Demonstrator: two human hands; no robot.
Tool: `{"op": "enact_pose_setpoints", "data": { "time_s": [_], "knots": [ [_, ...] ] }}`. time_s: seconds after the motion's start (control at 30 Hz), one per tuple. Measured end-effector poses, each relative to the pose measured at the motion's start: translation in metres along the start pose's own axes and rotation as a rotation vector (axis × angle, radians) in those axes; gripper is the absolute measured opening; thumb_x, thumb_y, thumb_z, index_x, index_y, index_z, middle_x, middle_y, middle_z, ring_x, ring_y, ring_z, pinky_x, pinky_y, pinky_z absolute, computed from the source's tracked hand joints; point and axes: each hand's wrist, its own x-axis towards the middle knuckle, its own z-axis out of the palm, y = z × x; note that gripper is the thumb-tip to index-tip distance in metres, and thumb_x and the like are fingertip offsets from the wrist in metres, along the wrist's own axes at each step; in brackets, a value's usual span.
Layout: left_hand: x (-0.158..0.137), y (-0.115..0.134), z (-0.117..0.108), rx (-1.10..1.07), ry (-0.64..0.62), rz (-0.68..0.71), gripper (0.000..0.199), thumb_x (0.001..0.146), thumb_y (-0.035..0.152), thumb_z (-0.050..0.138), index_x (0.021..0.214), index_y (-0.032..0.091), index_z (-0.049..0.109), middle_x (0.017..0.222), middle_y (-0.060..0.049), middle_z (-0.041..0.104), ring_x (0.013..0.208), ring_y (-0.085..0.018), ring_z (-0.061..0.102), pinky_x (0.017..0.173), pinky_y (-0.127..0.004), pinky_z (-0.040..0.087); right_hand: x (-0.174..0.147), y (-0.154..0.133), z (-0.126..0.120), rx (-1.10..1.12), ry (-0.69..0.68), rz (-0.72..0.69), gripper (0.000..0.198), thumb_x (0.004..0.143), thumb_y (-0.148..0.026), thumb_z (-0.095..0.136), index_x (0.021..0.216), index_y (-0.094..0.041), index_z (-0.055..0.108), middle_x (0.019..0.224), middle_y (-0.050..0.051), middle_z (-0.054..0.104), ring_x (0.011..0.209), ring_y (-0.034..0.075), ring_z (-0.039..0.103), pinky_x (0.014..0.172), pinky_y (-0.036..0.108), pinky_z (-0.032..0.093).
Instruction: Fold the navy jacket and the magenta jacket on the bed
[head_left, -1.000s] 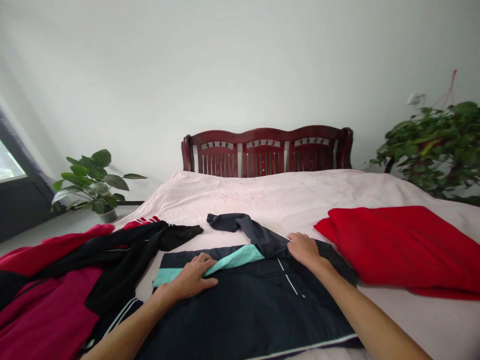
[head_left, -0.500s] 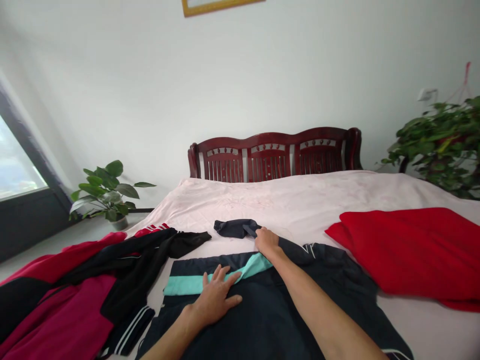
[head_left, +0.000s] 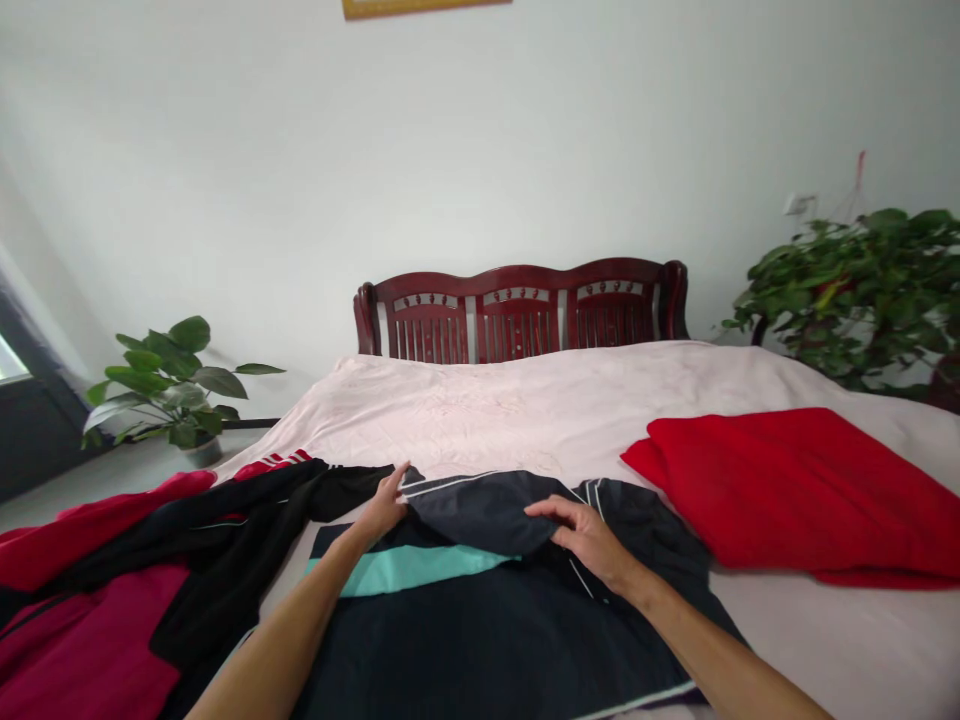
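A dark navy jacket (head_left: 450, 650) with a turquoise band and white piping lies spread in front of me. One of its sleeves (head_left: 480, 510) is folded across the upper part, partly covering the turquoise band. At the sleeve's left end, the cuff side, my left hand (head_left: 386, 505) pinches the cloth. My right hand (head_left: 581, 530) grips the same sleeve farther right, near the shoulder, with thumb and fingers closed on the fabric. The part of the cloth inside each grip is hidden by the fingers.
Left of the jacket lies a heap of black, red and magenta clothes (head_left: 142, 610). A red folded cloth (head_left: 795, 490) rests to the right on the pink bedspread (head_left: 480, 400). Behind stand a dark red wooden bench back (head_left: 517, 315) and potted plants (head_left: 172, 380) on both sides.
The sleeve came down from beyond the jacket's edge onto its body. My left hand left the turquoise band and took the sleeve's left end; my right hand shifted right and lower.
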Motion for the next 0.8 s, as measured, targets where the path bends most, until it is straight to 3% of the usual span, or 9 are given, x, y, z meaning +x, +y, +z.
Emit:
{"op": "enact_pose_setpoints", "data": {
  "time_s": [0.1, 0.23, 0.33, 0.4, 0.5, 0.57, 0.63, 0.73, 0.8],
  "knots": [
    [-0.006, 0.010, 0.004, 0.084, -0.113, 0.140, 0.063, 0.063, 0.006, 0.067, 0.125, 0.021, 0.064, 0.139, -0.014, 0.050, 0.142, -0.031, 0.034, 0.116, -0.046, 0.029, -0.006, 0.004, 0.000, -0.002, -0.031, 0.007, 0.032, 0.072, -0.025, 0.066, 0.102, -0.024, 0.077, 0.099, 0.004, 0.069, 0.097, 0.023, 0.063, 0.094, 0.039, 0.046],
    [-0.011, 0.034, -0.002, 0.397, -0.172, 0.471, 0.080, 0.066, 0.008, 0.067, 0.143, 0.025, 0.048, 0.157, -0.014, 0.029, 0.148, -0.035, 0.020, 0.117, -0.053, 0.024, -0.009, 0.007, 0.002, 0.003, -0.029, 0.001, 0.031, 0.073, -0.024, 0.065, 0.102, -0.023, 0.077, 0.095, 0.004, 0.067, 0.094, 0.022, 0.063, 0.090, 0.038, 0.047],
    [-0.011, 0.057, -0.018, 0.561, -0.313, 0.696, 0.042, 0.075, 0.015, 0.063, 0.116, 0.024, 0.069, 0.144, -0.008, 0.051, 0.144, -0.031, 0.030, 0.119, -0.051, 0.023, -0.009, 0.007, -0.001, -0.001, -0.061, 0.009, 0.034, 0.073, -0.023, 0.064, 0.106, -0.022, 0.075, 0.097, 0.004, 0.068, 0.094, 0.022, 0.064, 0.090, 0.038, 0.048],
    [-0.012, 0.069, -0.038, 0.553, -0.378, 0.733, 0.022, 0.079, 0.020, 0.060, 0.096, 0.023, 0.073, 0.123, -0.006, 0.066, 0.135, -0.028, 0.044, 0.120, -0.047, 0.022, -0.008, 0.007, -0.011, -0.058, -0.074, 0.019, 0.043, 0.072, -0.023, 0.063, 0.114, -0.022, 0.071, 0.102, 0.005, 0.069, 0.096, 0.023, 0.064, 0.091, 0.038, 0.048],
    [-0.016, 0.081, -0.079, 0.428, -0.222, 0.520, 0.022, 0.078, 0.033, 0.063, 0.094, 0.019, 0.072, 0.100, -0.005, 0.072, 0.116, -0.028, 0.058, 0.111, -0.045, 0.036, -0.004, 0.009, -0.036, -0.347, 0.067, -0.024, 0.056, 0.070, -0.024, 0.064, 0.126, -0.021, 0.063, 0.118, 0.009, 0.066, 0.111, 0.026, 0.059, 0.101, 0.042, 0.043],
    [-0.020, 0.086, -0.105, 0.349, -0.138, 0.314, 0.028, 0.077, 0.044, 0.065, 0.086, 0.018, 0.069, 0.083, -0.003, 0.070, 0.094, -0.026, 0.064, 0.089, -0.037, 0.050, 0.002, 0.016, -0.053, -0.593, 0.131, -0.049, 0.061, 0.067, -0.028, 0.070, 0.127, -0.021, 0.062, 0.129, 0.011, 0.061, 0.123, 0.030, 0.052, 0.107, 0.045, 0.036],
    [-0.025, 0.089, -0.125, 0.287, -0.161, 0.174, 0.034, 0.077, 0.052, 0.064, 0.078, 0.018, 0.065, 0.070, 0.000, 0.064, 0.073, -0.019, 0.061, 0.067, -0.028, 0.049, 0.011, 0.026, -0.065, -0.747, 0.082, -0.027, 0.059, 0.063, -0.034, 0.075, 0.119, -0.021, 0.066, 0.130, 0.013, 0.061, 0.124, 0.032, 0.049, 0.107, 0.044, 0.034],
    [-0.029, 0.087, -0.135, 0.199, -0.251, 0.067, 0.038, 0.074, 0.056, 0.066, 0.074, 0.018, 0.062, 0.065, 0.004, 0.059, 0.062, -0.014, 0.055, 0.058, -0.023, 0.043, 0.026, 0.042, -0.078, -0.776, 0.008, 0.067, 0.031, 0.071, -0.044, 0.067, 0.089, -0.020, 0.071, 0.102, 0.009, 0.070, 0.104, 0.028, 0.059, 0.090, 0.037, 0.044],
    [-0.027, 0.077, -0.133, 0.171, -0.287, 0.008, 0.039, 0.072, 0.057, 0.068, 0.075, 0.018, 0.063, 0.067, 0.004, 0.061, 0.064, -0.014, 0.055, 0.060, -0.024, 0.043, 0.037, 0.049, -0.084, -0.754, 0.010, 0.127, 0.036, 0.081, -0.052, 0.053, 0.075, -0.019, 0.067, 0.080, 0.005, 0.068, 0.083, 0.023, 0.061, 0.073, 0.031, 0.046]
  ]
}}
